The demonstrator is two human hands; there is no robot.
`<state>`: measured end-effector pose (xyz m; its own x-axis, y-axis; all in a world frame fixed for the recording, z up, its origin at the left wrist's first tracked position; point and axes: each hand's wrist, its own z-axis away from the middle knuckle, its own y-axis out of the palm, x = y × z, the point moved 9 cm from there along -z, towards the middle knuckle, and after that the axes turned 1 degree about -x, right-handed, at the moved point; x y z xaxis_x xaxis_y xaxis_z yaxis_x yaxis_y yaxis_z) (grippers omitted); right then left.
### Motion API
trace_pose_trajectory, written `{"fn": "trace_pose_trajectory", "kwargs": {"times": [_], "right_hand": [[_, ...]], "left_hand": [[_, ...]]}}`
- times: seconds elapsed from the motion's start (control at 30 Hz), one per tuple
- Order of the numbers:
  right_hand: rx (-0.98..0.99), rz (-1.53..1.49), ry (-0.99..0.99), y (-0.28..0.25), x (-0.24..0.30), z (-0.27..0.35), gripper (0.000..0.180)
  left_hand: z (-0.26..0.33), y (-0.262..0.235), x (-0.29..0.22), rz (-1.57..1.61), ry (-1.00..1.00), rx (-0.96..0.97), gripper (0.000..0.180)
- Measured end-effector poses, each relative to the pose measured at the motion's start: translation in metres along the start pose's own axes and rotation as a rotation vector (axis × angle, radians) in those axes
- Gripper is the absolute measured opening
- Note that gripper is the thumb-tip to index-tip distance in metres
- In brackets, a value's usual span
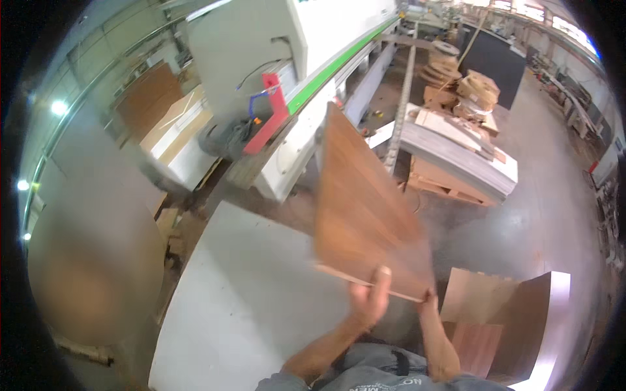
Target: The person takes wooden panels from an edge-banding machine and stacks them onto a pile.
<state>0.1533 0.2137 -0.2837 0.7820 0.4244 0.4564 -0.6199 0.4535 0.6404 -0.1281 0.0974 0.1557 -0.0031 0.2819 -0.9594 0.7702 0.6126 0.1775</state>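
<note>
A brown wood-grain panel [368,221] is held up in front of me, tilted, with its pale near edge toward my body. My left hand [370,298] is closed on that near edge, thumb on the upper face and fingers tucked under it. At the near right corner, my right hand [428,305] grips the same panel; its fingers are mostly hidden by the board and blurred. Below and to the left lies a large light-grey table surface [241,293], partly covered by the panel's near left corner.
A long white machine with a green stripe [339,68] and a red bracket [270,117] stands ahead. To its right, a stack of boards [456,150] rests on a pallet. Wood-grain boards [502,313] stand at my lower right. A blurred round shape [94,247] blocks the left side.
</note>
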Motion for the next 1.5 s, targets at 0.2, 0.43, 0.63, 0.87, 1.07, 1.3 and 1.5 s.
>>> {"fn": "trace_pose_trajectory", "kwargs": {"times": [0.2, 0.43, 0.63, 0.87, 1.07, 1.3, 1.5], "right_hand": [[-0.088, 0.116, 0.221, -0.091, -0.062, 0.013, 0.034], [-0.196, 0.054, 0.215, -0.110, -0.042, 0.038, 0.036], [-0.262, 0.022, 0.203, -0.131, -0.034, 0.049, 0.037], [-0.360, -0.184, 0.078, -0.115, -0.016, 0.065, 0.038], [-0.729, -0.523, -0.295, -0.131, 0.084, 0.141, 0.041], [-0.880, -0.737, -0.618, -0.215, 0.124, 0.293, 0.039], [-1.394, -0.942, -0.640, -0.350, 0.088, 0.406, 0.046]], "left_hand": [[0.041, 0.104, -0.012, -0.133, 0.136, 0.242, 0.016], [0.069, 0.127, 0.026, -0.230, 0.169, 0.257, 0.009], [0.071, 0.147, 0.011, -0.200, 0.089, 0.393, 0.085], [0.038, 0.107, 0.012, -0.272, -0.223, 0.275, 0.025], [-0.023, 0.127, 0.011, 0.245, -0.285, 0.126, 0.051], [0.039, 0.223, 0.127, 0.385, -0.708, 0.558, 0.059], [0.200, 0.323, 0.252, 0.266, -1.118, 0.724, 0.037]]}}
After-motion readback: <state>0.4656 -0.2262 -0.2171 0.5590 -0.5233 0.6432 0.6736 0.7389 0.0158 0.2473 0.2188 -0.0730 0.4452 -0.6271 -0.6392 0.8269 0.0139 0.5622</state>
